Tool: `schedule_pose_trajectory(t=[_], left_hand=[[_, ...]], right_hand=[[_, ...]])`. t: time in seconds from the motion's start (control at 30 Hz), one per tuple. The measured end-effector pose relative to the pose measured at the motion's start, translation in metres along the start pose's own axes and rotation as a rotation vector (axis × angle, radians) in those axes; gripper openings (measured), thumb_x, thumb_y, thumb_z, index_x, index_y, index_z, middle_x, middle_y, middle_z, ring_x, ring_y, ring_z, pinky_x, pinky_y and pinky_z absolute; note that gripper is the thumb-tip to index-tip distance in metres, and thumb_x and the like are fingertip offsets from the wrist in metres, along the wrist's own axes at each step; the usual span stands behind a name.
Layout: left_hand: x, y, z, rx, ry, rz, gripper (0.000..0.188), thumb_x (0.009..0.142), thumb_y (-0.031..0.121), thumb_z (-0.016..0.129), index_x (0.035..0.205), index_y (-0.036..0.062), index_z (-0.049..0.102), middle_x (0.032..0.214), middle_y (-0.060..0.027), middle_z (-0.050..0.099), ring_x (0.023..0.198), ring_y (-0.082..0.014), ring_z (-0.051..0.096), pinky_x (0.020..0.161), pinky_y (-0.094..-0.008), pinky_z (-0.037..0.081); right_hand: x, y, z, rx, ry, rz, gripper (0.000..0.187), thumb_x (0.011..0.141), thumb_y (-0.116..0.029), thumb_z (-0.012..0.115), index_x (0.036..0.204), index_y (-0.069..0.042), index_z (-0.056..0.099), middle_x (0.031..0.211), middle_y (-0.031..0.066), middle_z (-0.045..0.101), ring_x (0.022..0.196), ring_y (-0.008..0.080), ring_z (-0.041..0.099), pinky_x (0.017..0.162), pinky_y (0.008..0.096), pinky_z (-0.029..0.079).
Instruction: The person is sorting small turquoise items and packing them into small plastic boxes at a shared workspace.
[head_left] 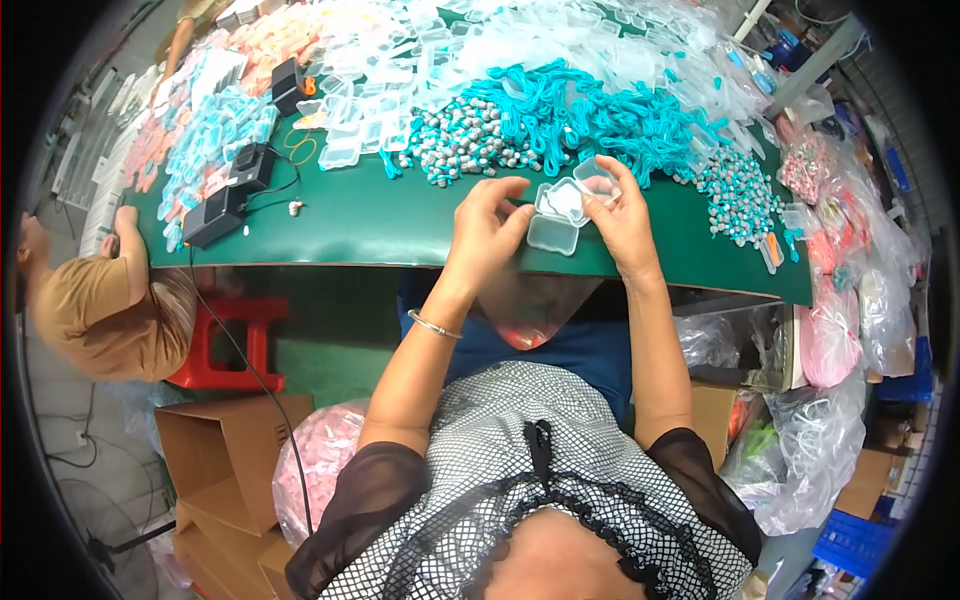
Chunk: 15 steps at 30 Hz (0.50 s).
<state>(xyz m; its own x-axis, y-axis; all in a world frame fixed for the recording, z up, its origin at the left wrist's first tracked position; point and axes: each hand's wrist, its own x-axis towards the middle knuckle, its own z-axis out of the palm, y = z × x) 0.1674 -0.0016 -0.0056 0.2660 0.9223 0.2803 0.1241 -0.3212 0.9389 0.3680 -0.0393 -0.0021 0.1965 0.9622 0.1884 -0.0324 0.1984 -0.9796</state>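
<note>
My right hand (622, 215) pinches a small clear plastic case (597, 178) between thumb and fingers, above the near edge of the green table (330, 225). Beside the thumb is a white, odd-shaped piece (564, 200). Just below it, another clear plastic tray-like part (553, 234) shows; I cannot tell whether it joins the case. My left hand (488, 222) is at the left side of these parts, thumb and index finger apart, the tips close to their edge. Whether those tips touch the plastic is hard to tell.
Behind my hands lie teal cords (560, 110) and grey-and-teal beads (465, 135). Clear cases (350, 125) are heaped farther back. Black boxes (215, 215) with a cable stand at left, near blue packets (210, 130). A person (110, 310) sits at far left by a red stool (235, 345).
</note>
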Motion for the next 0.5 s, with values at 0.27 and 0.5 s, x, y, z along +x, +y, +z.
schedule_pose_trajectory(t=[0.27, 0.5], left_hand=[[-0.015, 0.02, -0.009, 0.441, -0.231, 0.251, 0.032, 0.079, 0.015, 0.077, 0.109, 0.0071, 0.069, 0.11, -0.0122, 0.063, 0.103, -0.0324, 0.057, 0.088, -0.0413, 0.049], [0.006, 0.019, -0.014, 0.525, -0.296, 0.433, 0.023, 0.077, 0.011, 0.076, 0.098, 0.0061, 0.071, 0.12, -0.0105, 0.064, 0.112, -0.0315, 0.056, 0.095, -0.0407, 0.048]], right_hand=[[-0.004, -0.018, -0.021, -0.067, 0.021, 0.014, 0.053, 0.088, 0.004, 0.064, 0.138, -0.004, 0.046, 0.105, 0.0048, 0.061, 0.085, 0.0077, 0.06, 0.071, 0.0218, 0.049], [-0.012, -0.031, -0.058, -0.455, -0.123, 0.153, 0.053, 0.085, -0.001, 0.065, 0.136, -0.008, 0.052, 0.114, 0.0073, 0.06, 0.086, 0.0101, 0.057, 0.073, 0.0238, 0.047]])
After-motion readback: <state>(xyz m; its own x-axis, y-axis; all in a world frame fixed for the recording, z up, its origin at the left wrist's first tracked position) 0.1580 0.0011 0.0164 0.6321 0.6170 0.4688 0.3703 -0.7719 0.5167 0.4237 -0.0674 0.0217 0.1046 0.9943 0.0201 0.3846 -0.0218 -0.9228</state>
